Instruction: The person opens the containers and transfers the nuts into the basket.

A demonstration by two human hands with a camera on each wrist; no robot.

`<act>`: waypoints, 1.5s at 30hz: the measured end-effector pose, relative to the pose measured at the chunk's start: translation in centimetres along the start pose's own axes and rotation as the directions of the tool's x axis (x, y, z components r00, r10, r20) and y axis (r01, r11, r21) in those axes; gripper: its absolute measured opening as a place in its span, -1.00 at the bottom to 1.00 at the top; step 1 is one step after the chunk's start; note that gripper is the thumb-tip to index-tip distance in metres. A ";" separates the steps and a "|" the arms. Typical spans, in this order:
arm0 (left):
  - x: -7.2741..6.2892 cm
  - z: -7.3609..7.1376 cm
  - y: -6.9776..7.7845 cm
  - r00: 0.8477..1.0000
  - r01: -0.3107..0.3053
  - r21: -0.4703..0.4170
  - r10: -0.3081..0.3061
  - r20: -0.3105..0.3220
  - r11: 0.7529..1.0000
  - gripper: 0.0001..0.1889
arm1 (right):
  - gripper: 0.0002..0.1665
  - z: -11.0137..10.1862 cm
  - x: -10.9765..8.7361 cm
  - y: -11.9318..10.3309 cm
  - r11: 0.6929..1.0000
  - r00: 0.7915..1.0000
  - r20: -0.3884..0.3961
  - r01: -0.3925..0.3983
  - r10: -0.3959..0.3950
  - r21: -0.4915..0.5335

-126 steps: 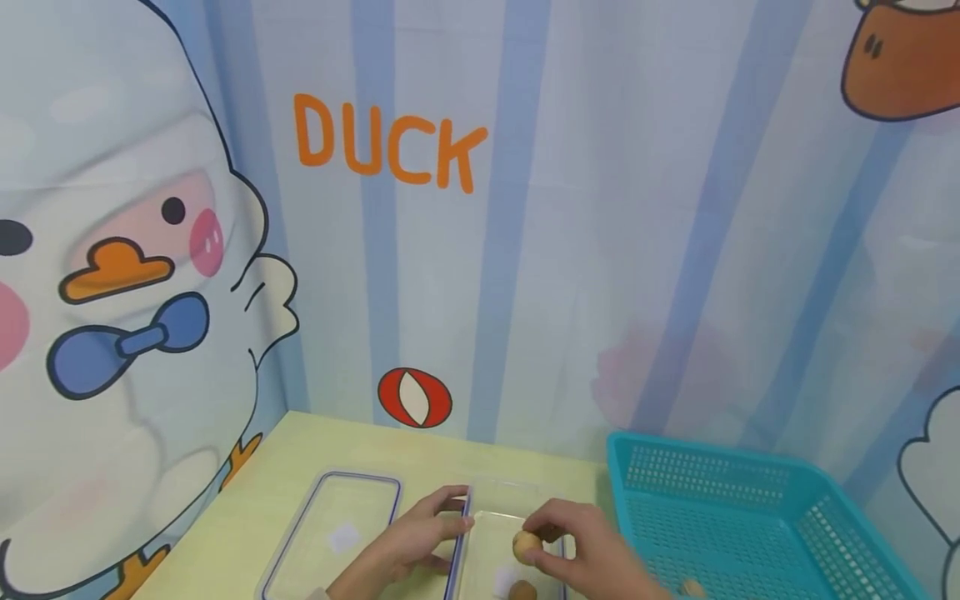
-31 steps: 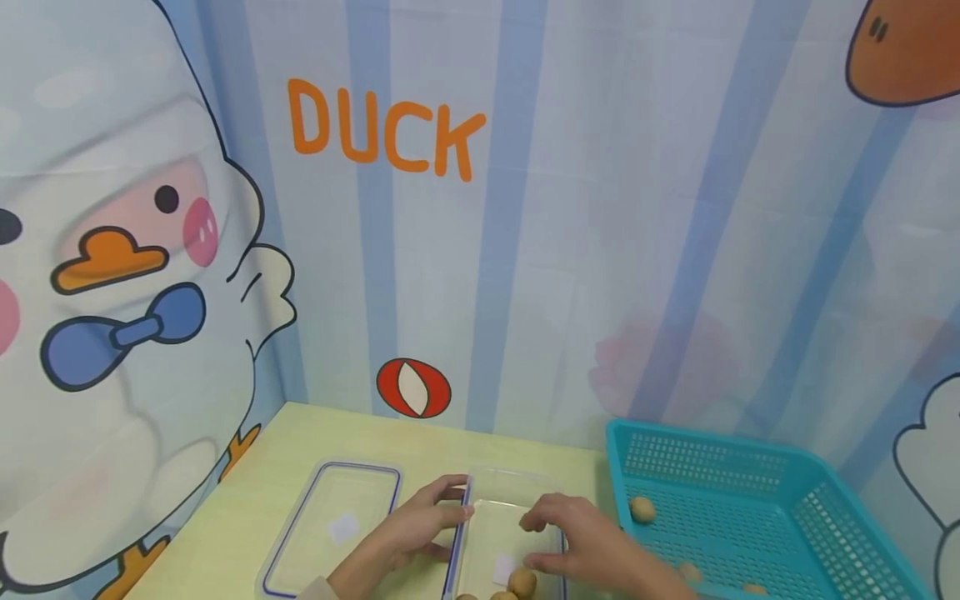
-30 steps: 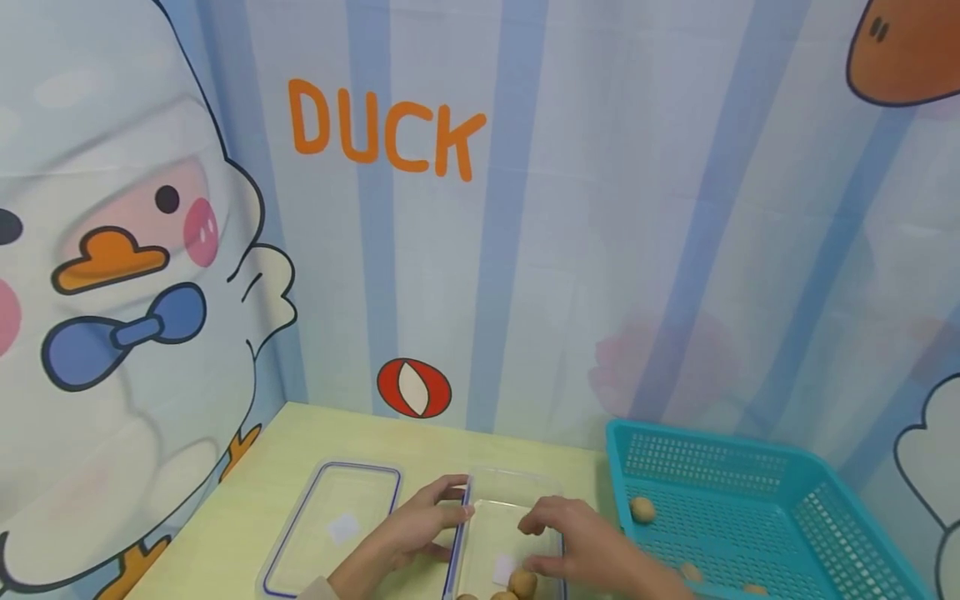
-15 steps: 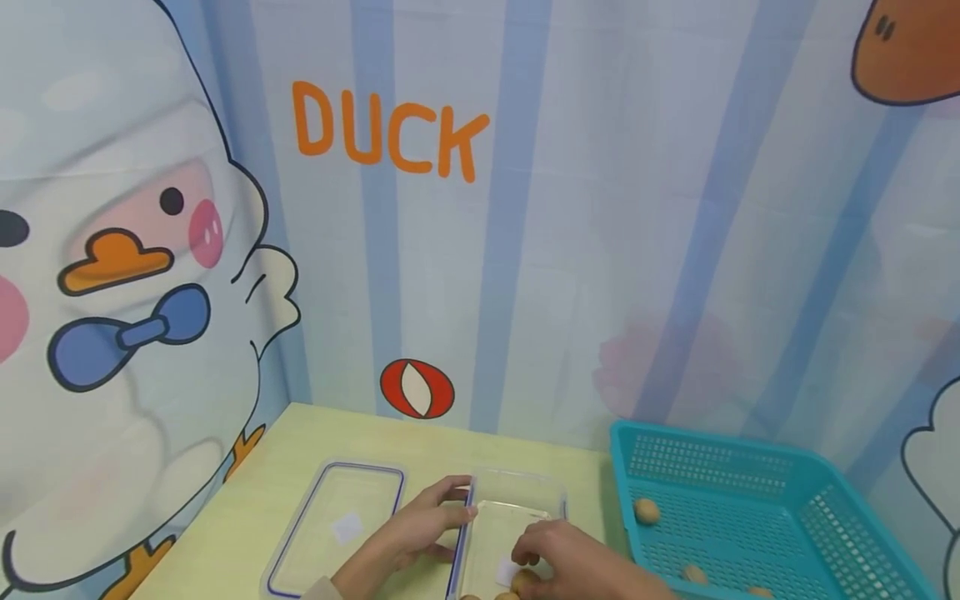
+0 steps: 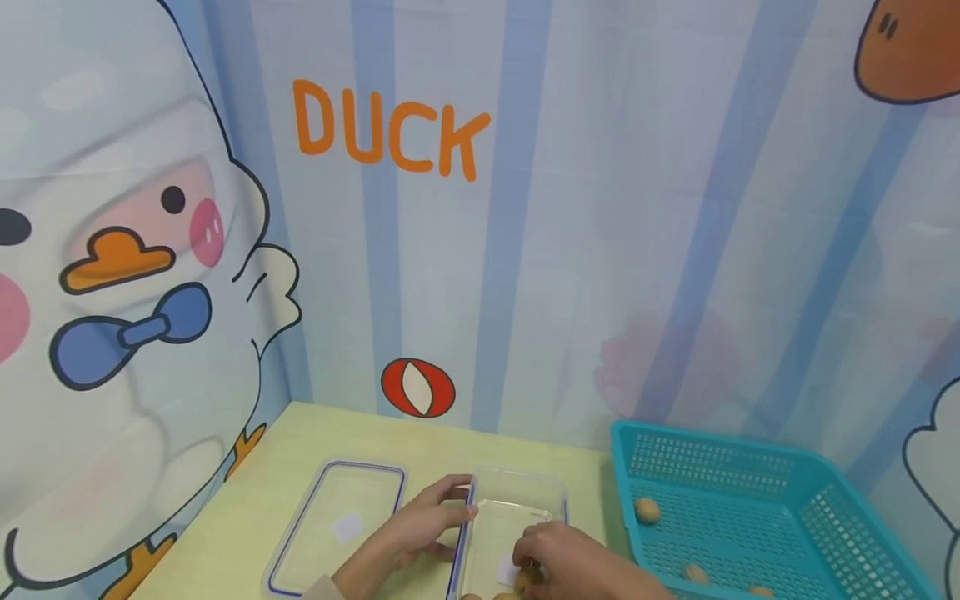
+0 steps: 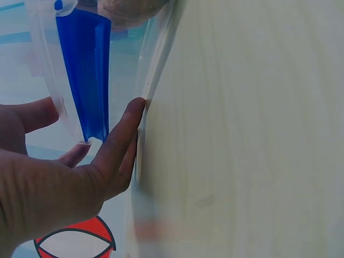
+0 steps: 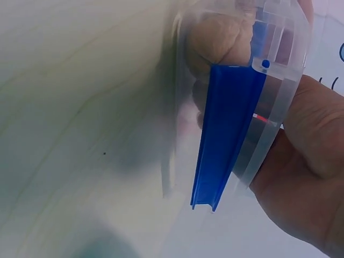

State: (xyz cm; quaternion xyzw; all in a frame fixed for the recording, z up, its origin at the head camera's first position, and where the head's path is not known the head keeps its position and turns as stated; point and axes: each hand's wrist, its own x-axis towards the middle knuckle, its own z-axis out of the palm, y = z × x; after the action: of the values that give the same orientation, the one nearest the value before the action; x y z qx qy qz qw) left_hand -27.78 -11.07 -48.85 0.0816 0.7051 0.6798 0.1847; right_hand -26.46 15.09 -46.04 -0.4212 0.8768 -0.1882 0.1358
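A clear plastic food container point(image 5: 517, 481) with blue clips stands on the table with several walnuts in it at the near end. My left hand point(image 5: 429, 523) grips its left side, thumb at the rim and fingers along the outer wall. In the left wrist view, fingertips press low on the wall beside a blue clip point(image 6: 88, 75). My right hand point(image 5: 566, 560) reaches inside and pinches a walnut point(image 5: 527, 578) between thumb and fingers. Through the wall in the right wrist view, a walnut point(image 7: 217, 38) with its seam shows behind another blue clip point(image 7: 226, 129).
A turquoise basket point(image 5: 720, 450) stands to the right, with a walnut point(image 5: 647, 511) near its left wall and others toward the near edge. On the left a clear lid point(image 5: 337, 483) with a blue seal lies on the yellowish table point(image 5: 247, 508). A printed curtain point(image 5: 570, 250) hangs behind.
Over the last second my right hand has lowered into the container and closed on a walnut there. More walnuts lie in the container than 4.2 s ago. The left hand keeps its place.
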 end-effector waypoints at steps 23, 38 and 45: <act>0.0 0.1 -0.2 1.000 0.001 -0.006 -0.001 -0.004 1.000 -0.33 | -0.73 -5.9 -5.8 1.1 0.991 0.861 -0.508 0.095 -0.035 0.092; 0.1 0.1 -0.2 1.000 0.006 -0.008 -0.006 -0.005 1.000 -0.33 | -0.59 -9.0 -11.0 7.5 0.953 0.693 -0.659 -0.270 0.292 0.139; 0.2 0.0 -0.3 1.000 0.017 -0.001 -0.017 -0.016 1.000 -0.33 | -0.51 -8.8 -12.3 10.8 0.919 0.668 -0.650 -0.371 0.363 0.132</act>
State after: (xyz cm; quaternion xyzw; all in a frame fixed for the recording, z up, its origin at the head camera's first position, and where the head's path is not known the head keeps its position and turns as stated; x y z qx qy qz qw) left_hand -27.93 -10.97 -49.16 0.0702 0.7069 0.6791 0.1850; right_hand -29.89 32.94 -42.05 -0.1426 0.9345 -0.2888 -0.1513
